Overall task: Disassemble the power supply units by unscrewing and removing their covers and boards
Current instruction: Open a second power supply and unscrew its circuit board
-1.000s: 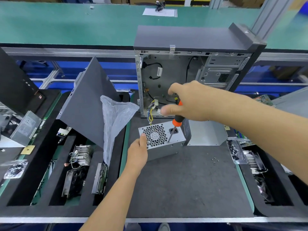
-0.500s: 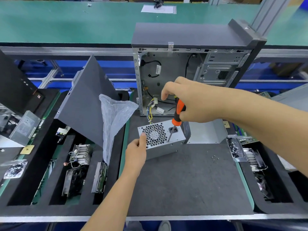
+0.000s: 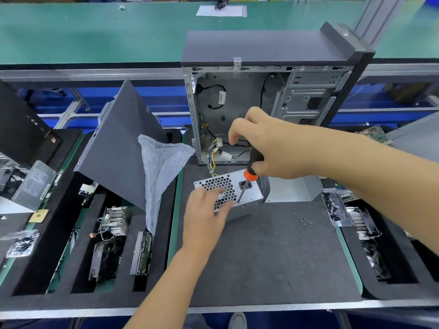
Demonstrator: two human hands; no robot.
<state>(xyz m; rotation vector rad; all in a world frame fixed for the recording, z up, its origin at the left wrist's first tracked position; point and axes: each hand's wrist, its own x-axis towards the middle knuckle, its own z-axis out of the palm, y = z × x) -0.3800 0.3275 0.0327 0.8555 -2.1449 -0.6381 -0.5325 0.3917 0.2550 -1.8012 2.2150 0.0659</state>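
A silver power supply unit (image 3: 253, 195) with a honeycomb fan grille lies on the dark mat (image 3: 273, 252) in front of the open computer case (image 3: 237, 110). My right hand (image 3: 268, 143) grips a screwdriver (image 3: 251, 169) with a black and orange handle; its tip rests at the unit's lower front edge beside the grille. My left hand (image 3: 204, 214) lies flat on the grille with straight fingers, its fingertips close to the screwdriver tip. Yellow and black wires (image 3: 212, 160) run from the unit into the case.
A grey side panel (image 3: 118, 148) leans at the left with a clear plastic bag (image 3: 161, 167) against it. Foam trays (image 3: 78, 245) left and right hold heatsinks, fans and drives. Loose screws (image 3: 304, 222) lie on the mat. A clear box of screws (image 3: 335, 207) sits at right.
My left hand has slid from the unit's left corner onto the fan grille, toward the screwdriver tip. The screwdriver tip has shifted down to the unit's lower edge.
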